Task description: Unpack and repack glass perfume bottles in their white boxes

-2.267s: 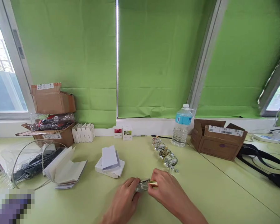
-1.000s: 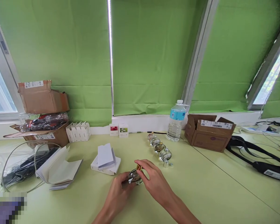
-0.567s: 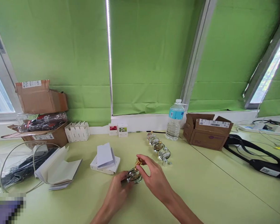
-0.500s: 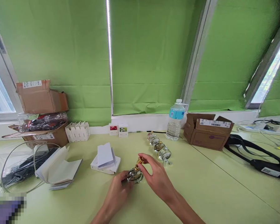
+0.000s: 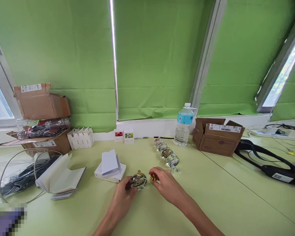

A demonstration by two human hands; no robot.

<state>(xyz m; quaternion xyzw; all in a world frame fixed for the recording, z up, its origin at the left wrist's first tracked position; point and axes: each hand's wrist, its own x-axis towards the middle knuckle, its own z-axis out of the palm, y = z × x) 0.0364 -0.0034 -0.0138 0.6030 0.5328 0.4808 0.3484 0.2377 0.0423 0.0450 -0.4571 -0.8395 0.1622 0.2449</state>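
Note:
My left hand (image 5: 123, 195) grips a round glass perfume bottle (image 5: 138, 181) by its left side, upright on the table. The bottle's gold spray top (image 5: 139, 173) is bare. Just to the right, my right hand (image 5: 166, 183) pinches a small gold cap (image 5: 152, 177) between thumb and fingers, apart from the bottle. Beyond it, several similar glass perfume bottles (image 5: 172, 160) stand in a slanting row, with gold tops. A small silver cap (image 5: 178, 170) lies at the near end of that row.
Left of my hands sit a white box with folded paper (image 5: 110, 163) and an opened white carton (image 5: 64, 177). A water bottle (image 5: 183, 129), a brown cardboard box (image 5: 218, 137) and a black strap (image 5: 267, 165) are at the right. Stacked boxes (image 5: 43, 105) stand at the back left.
My right hand has lifted the gold cap off the perfume bottle and moved it to the right, baring the spray top. The bottle, lying tilted at first, now stands upright in my left hand.

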